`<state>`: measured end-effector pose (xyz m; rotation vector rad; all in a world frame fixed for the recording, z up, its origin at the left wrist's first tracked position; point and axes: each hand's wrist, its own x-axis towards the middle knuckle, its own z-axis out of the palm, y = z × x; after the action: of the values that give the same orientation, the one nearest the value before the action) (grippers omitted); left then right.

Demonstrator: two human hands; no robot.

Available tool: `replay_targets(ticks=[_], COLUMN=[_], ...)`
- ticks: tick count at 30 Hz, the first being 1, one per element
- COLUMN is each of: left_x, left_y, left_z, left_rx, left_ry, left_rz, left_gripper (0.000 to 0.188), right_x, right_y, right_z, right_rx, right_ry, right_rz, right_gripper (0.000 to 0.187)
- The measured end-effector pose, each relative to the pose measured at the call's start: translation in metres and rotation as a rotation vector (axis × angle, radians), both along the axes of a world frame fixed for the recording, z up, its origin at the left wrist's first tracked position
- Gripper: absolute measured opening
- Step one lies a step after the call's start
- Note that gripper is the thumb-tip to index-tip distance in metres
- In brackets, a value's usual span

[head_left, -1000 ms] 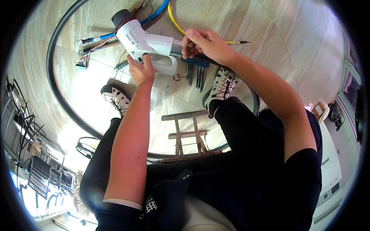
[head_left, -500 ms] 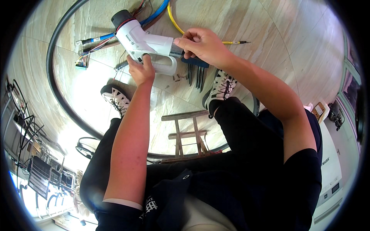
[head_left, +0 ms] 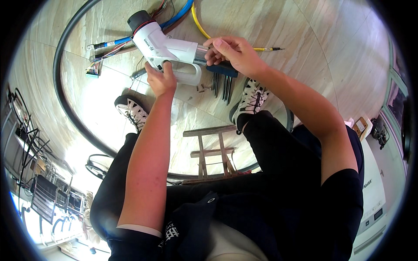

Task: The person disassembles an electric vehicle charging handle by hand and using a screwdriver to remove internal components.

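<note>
Over beige floor tiles [head_left: 300, 61], the left hand [head_left: 163, 80] holds a white connector [head_left: 156, 42] by its handle [head_left: 190, 78]; the right hand [head_left: 237, 54] curls at its silver collar [head_left: 200, 55], hold unclear. A chair [head_left: 45, 192] stands left, a white cabinet [head_left: 373, 185] right.

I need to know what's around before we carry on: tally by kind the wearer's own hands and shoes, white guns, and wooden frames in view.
Left hand and right hand: 2
Left shoe and right shoe: 2
White gun: 1
Wooden frame: 1
Total: 6
</note>
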<state>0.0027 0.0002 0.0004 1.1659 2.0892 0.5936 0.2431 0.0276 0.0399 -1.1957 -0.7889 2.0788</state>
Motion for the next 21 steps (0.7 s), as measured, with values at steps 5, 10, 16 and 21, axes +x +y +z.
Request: replay_targets(ticks=[5,10,16,21], left_x=[0.000,0.000,0.000,-0.001], left_y=[0.000,0.000,0.000,0.000], left_z=[0.000,0.000,0.000,-0.002], left_rx=[-0.014,-0.024,-0.018,-0.034], left_ry=[0.002,0.028,0.013,0.024], left_rz=[0.017,0.010,0.007,0.009], left_gripper=[0.048,0.048,0.047,0.047], right_x=[-0.001,-0.005,0.000,-0.002], right_y=[0.004,-0.006,0.005,0.022], right_z=[0.000,0.001,0.002,0.011], right_rx=[-0.009,0.191,-0.045,-0.142], right_ry=[-0.007,-0.084,0.015,-0.008], right_rz=[0.064,0.076,0.097,0.142], right_gripper=[0.042,0.042,0.046,0.049])
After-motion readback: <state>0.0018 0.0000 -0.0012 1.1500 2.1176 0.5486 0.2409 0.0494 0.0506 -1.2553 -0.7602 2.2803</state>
